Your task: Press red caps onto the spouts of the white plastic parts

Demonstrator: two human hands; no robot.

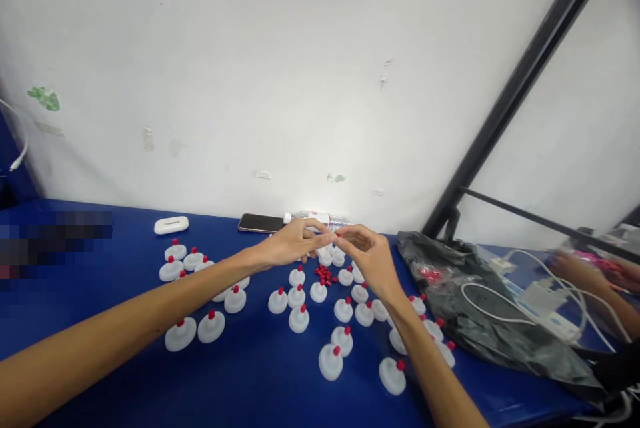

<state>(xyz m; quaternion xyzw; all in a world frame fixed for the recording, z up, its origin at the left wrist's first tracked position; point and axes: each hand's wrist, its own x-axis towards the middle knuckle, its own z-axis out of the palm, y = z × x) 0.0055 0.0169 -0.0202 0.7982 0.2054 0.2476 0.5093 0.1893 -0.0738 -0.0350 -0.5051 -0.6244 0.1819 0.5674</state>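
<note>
My left hand (295, 241) and my right hand (373, 261) meet fingertip to fingertip above the middle of the blue table (250, 375). Both are closed in a pinch. A speck of red shows at the right fingertips, and white plastic sits just below, but the fingers hide what they hold. Under them lies a small heap of loose red caps (325, 275). Around it stand several round white plastic lids (299, 320), most with a red-tipped spout pointing up. One group of such lids (211, 328) is left of my hands, partly behind my left forearm.
Against the wall are a white case (171, 225), a phone (261, 223) and a clear bottle (320, 218) on its side. A dark plastic bag (480, 321) with cables (500, 311) covers the right side. Another person's blurred arm (595, 288) reaches in beyond it.
</note>
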